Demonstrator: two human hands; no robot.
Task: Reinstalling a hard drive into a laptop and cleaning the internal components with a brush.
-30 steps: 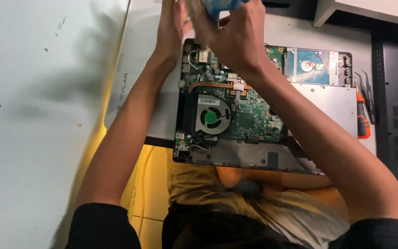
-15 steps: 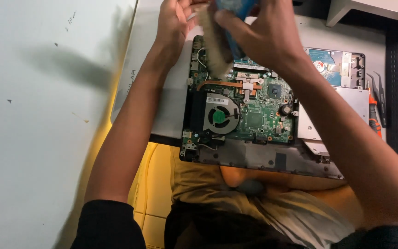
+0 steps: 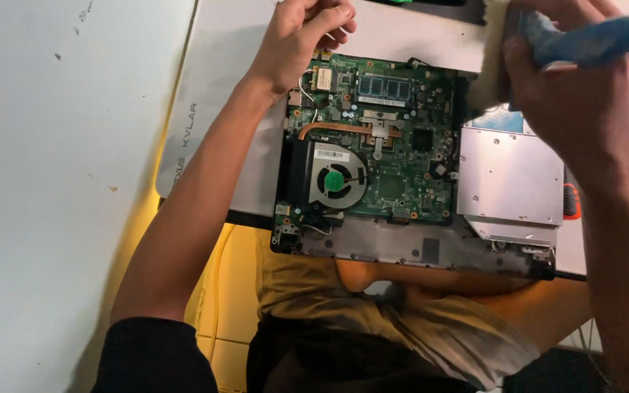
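Two hands over an opened laptop (image 3: pixel 402 240) with its green motherboard (image 3: pixel 387 145) bare, lying on a white table (image 3: pixel 52 182) at its near edge. Left hand (image 3: pixel 303 36), fingers curled at the board's far-left corner; what it pinches, cannot tell. Right hand (image 3: pixel 576 94) closed around a blue-handled brush (image 3: pixel 591 40), pale bristles above the silver optical drive (image 3: pixel 511 178). Fan (image 3: pixel 336 178) sits near-left on the board.
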